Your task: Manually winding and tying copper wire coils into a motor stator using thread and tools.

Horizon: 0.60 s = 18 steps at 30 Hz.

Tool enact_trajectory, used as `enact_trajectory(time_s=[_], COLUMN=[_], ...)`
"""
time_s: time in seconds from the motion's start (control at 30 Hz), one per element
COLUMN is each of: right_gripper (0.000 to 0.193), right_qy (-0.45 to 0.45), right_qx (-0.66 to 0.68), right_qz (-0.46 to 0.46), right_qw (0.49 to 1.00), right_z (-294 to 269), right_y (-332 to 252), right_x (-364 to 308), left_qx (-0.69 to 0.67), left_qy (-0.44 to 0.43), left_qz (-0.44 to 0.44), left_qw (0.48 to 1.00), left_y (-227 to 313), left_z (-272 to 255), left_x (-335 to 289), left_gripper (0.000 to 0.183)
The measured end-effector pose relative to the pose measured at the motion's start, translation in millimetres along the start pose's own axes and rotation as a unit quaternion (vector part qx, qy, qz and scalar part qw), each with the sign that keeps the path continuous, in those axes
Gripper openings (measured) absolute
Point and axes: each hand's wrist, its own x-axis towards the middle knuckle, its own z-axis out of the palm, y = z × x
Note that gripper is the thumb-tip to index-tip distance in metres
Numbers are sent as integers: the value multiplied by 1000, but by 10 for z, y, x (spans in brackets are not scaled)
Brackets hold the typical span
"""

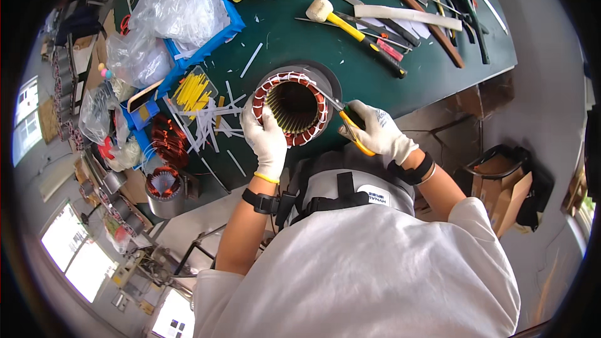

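A motor stator (289, 79) stands on the green table, its round opening facing up. Copper windings laced with white cord ring the rim, and yellowish slot liners show inside. My left hand (266, 138), in a white glove, grips the stator's left side, thumb at the inner rim. In my gloved right hand (377, 130) are scissors (348, 119) with yellow-orange and black handles. Their blades point up and left, with the tips at the right part of the laced winding. Whether the tips touch the cord cannot be made out.
White paper strips (210, 122) and yellow slips (193, 92) lie left of the stator. Blue bins (235, 22) hold plastic bags. A mallet (357, 31), a wooden bar (432, 31) and several other tools lie far right. Another stator (166, 197) stands near the left edge.
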Motion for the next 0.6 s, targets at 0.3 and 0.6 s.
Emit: enact_trajectory(time_s=[0.3, 0.6], right_gripper=[53, 47], right_qy=[27, 9], right_qx=[32, 129], right_qz=[-23, 67], right_qw=[999, 989], right_z=[113, 122], right_y=[150, -16], right_x=[28, -157], left_qx=[-40, -54], left_qy=[-10, 42], left_qz=[-20, -69], left_qw=[999, 995], left_y=[-42, -166], left_z=[3, 90], left_x=[-3, -172], left_gripper=[35, 52])
